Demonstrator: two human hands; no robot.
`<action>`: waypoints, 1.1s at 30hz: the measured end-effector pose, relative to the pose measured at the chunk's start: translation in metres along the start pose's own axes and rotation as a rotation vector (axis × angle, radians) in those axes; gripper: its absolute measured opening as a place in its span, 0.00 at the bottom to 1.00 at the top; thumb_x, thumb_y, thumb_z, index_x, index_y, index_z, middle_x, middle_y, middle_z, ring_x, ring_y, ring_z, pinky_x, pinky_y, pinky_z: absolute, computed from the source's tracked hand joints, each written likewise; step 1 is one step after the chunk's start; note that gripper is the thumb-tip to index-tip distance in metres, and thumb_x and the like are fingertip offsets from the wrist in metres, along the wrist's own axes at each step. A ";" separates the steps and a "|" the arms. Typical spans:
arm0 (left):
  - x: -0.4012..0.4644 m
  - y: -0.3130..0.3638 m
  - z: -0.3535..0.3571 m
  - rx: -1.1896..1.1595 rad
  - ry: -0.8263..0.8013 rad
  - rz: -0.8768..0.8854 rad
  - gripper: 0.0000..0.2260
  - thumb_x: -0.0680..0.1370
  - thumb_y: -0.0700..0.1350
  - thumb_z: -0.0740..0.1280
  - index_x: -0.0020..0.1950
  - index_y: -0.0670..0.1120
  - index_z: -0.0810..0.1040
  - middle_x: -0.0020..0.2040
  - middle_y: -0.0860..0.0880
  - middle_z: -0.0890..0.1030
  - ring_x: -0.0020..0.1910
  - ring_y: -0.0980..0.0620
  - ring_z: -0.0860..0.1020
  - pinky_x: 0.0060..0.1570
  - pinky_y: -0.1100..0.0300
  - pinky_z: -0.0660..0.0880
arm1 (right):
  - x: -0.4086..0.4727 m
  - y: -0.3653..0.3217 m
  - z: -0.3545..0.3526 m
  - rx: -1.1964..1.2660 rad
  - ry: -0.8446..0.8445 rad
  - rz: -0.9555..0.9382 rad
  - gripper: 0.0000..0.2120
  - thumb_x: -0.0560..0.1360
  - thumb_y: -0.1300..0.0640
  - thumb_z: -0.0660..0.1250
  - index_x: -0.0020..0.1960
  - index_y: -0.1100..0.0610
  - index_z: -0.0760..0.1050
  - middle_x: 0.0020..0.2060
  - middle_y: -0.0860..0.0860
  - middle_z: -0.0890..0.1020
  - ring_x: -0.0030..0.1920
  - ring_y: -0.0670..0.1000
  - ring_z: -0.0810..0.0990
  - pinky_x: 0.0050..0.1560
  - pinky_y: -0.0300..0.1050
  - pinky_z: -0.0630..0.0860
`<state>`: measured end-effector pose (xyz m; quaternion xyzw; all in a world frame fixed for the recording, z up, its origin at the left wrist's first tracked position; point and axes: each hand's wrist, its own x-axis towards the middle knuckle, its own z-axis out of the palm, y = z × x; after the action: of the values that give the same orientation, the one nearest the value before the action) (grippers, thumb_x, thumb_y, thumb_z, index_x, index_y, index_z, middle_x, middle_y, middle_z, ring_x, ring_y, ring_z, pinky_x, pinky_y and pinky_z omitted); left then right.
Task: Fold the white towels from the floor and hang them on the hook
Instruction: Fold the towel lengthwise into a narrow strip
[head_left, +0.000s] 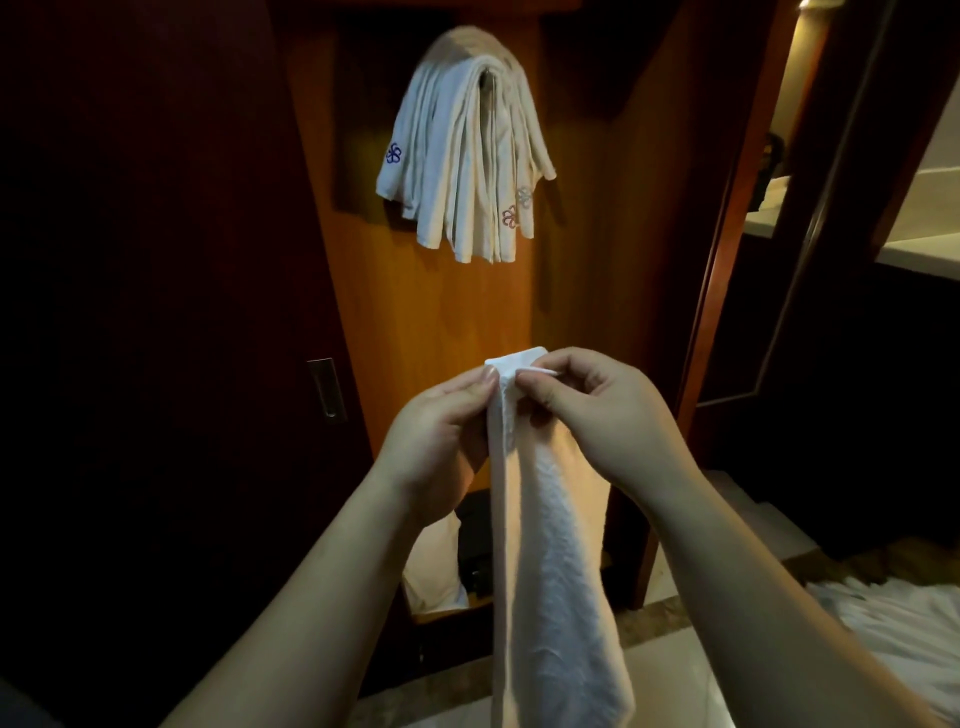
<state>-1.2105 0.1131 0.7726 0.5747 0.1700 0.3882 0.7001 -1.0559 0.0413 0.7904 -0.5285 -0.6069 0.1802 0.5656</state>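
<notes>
Hook itself is hidden under the hung towels (467, 150), upper centre of frame; can't make it out. Left third of frame is too dark to read, only a recessed door handle (326, 388) shows at mid left. Lower end of the held towel (550, 561) is cut off by the bottom edge.

Both forearms come up from the bottom corners and meet at centre. Left hand (441, 441) pinches the towel's top edge, thumb on the near side, fingers curled behind. Right hand (602, 410) pinches the same top edge just beside it, thumb and fingers curled round the cloth. Towel hangs straight down between the arms as a narrow folded strip.

Backdrop is a wooden panel (431, 322), centre. Several hung towels carry small flower emblems. More white towels (904, 618) lie in a heap on the floor (670, 670), lower right. Lit counter (914, 249) shows through an opening at right edge.
</notes>
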 end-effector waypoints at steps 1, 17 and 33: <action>-0.001 0.000 0.001 0.002 0.000 0.004 0.18 0.81 0.51 0.62 0.64 0.43 0.82 0.60 0.39 0.82 0.60 0.43 0.80 0.58 0.52 0.76 | -0.001 -0.001 0.000 0.007 0.008 0.000 0.04 0.78 0.49 0.70 0.45 0.45 0.83 0.39 0.40 0.85 0.41 0.39 0.83 0.42 0.27 0.74; -0.010 -0.003 0.020 0.458 0.084 0.183 0.14 0.80 0.50 0.68 0.65 0.52 0.80 0.55 0.53 0.85 0.56 0.54 0.83 0.53 0.57 0.81 | 0.001 -0.006 -0.008 0.083 -0.029 0.089 0.06 0.79 0.49 0.69 0.48 0.48 0.83 0.38 0.42 0.86 0.38 0.41 0.85 0.34 0.27 0.75; -0.014 0.020 -0.039 0.358 0.269 0.176 0.10 0.78 0.54 0.67 0.54 0.53 0.85 0.53 0.46 0.86 0.52 0.48 0.85 0.46 0.62 0.79 | 0.028 0.033 -0.077 -0.703 -0.486 0.208 0.10 0.77 0.38 0.64 0.50 0.42 0.78 0.44 0.42 0.81 0.46 0.42 0.79 0.42 0.41 0.74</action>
<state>-1.2529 0.1293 0.7771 0.6453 0.2773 0.4844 0.5216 -0.9679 0.0481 0.8000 -0.6895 -0.6902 0.1378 0.1711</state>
